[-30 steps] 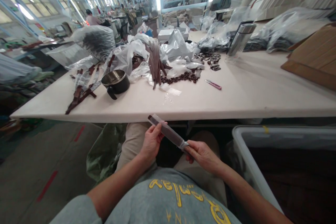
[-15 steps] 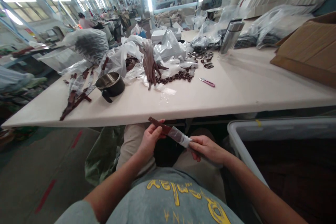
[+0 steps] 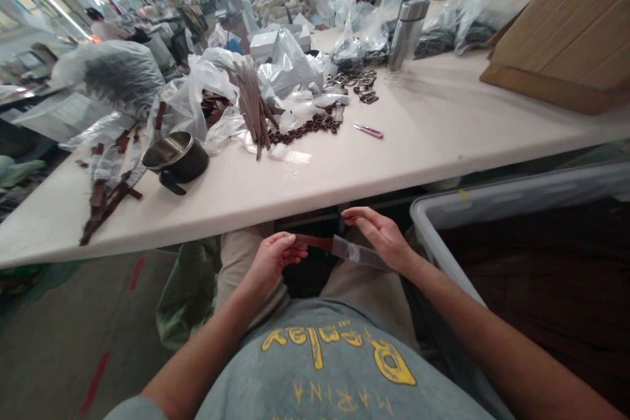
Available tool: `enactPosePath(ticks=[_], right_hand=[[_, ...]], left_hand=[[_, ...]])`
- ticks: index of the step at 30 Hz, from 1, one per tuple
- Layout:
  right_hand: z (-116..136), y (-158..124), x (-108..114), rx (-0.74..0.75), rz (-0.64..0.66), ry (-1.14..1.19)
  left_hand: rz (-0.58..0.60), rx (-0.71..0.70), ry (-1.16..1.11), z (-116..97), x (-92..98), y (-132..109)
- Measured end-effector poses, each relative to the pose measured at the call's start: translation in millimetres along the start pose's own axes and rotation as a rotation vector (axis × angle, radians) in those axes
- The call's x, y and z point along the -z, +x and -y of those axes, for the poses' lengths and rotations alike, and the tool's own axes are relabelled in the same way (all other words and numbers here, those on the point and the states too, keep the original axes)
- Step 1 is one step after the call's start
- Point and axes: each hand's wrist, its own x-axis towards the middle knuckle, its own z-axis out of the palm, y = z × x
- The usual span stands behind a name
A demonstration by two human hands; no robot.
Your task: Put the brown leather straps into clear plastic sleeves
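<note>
In front of my lap, my left hand [image 3: 273, 261] pinches the left end of a brown strap [image 3: 321, 243] between thumb and fingers. A clear plastic sleeve [image 3: 355, 252] covers the strap's right part and runs toward my right wrist. Just above that sleeve is my right hand [image 3: 384, 241], its fingers stretched out to the left and not closed on the strap. Whether the right palm touches the plastic is hidden.
On the white table [image 3: 418, 118] are a black-handled metal pot [image 3: 182, 157], brown strips [image 3: 253, 102], small brown loops [image 3: 315, 126], a pink-handled cutter [image 3: 368, 130], a steel flask [image 3: 407, 33] and a cardboard box [image 3: 561, 46]. A grey bin [image 3: 445, 256] stands at my right.
My right hand has let go of the bunched plastic and its fingers have straightened. The plastic now lies extended along the strap. The left hand still holds the strap; the view has shifted.
</note>
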Motion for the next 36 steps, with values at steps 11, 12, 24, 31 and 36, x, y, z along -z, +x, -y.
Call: enactPosePath(ticks=[11,12,24,31,36], right_hand=[[-7.6,-13.3,-37.9,0.122,-0.028,-0.150],[-7.2,-12.9,-37.0,0.146,-0.026,-0.161],[9.7,-12.7,-28.6,0.349,0.055,-0.397],[7.7,-13.1,-23.1,0.443,0.049,-0.566],[2.5,-11.7,-22.6,0.459,0.069,-0.638]], left_hand=[[0.067,-0.002,-0.019,19.5,-34.1,-1.7],[0.070,-0.003,-0.023,19.7,-32.4,-1.1],[0.042,-0.122,0.067,26.7,-30.8,-5.5],[0.126,-0.331,0.514,12.0,-26.0,-0.1],[0.289,-0.614,1.035,0.2,-18.0,9.5]])
